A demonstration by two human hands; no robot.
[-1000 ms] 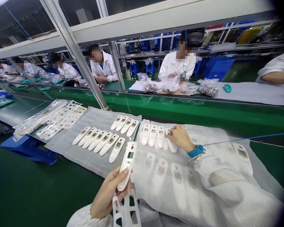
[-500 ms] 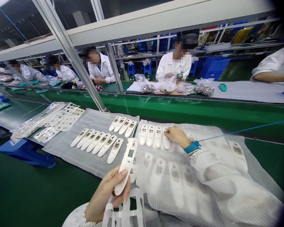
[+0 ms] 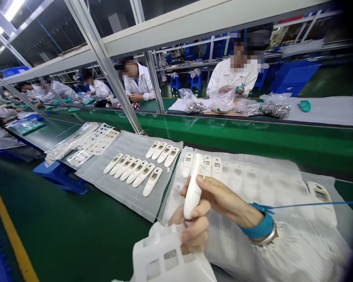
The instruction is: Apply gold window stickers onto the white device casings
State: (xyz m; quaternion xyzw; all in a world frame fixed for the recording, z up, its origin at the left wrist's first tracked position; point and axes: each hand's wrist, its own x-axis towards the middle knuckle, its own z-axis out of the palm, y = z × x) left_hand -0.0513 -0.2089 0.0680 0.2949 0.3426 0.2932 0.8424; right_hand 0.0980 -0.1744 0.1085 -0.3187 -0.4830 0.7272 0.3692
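My right hand (image 3: 223, 203) pinches a white handheld device (image 3: 193, 192) upright, its tip close to my left hand (image 3: 195, 231). That hand's curled fingers grip a white moulded plastic insert (image 3: 167, 254) low in the view, with part of the hand hidden behind the device. Several similar devices (image 3: 200, 164) lie in a row on a translucent foam sheet (image 3: 267, 168) beyond my hands. More of them (image 3: 132, 174) are lined up on a second foam sheet (image 3: 129, 149) to the left. A blue wrist strap (image 3: 263, 227) circles my right wrist.
A blue cord (image 3: 312, 203) runs right from the strap. Bagged white plastic sheets (image 3: 88, 141) lie left of the foam. A blue stool (image 3: 60, 178) stands on the green floor. Across a green conveyor (image 3: 223, 129), seated co-workers handle clear bags of parts.
My right hand has left the row on the sheet and lifted a device toward my left hand. The left hand no longer shows a device in the white frame. The view has tilted.
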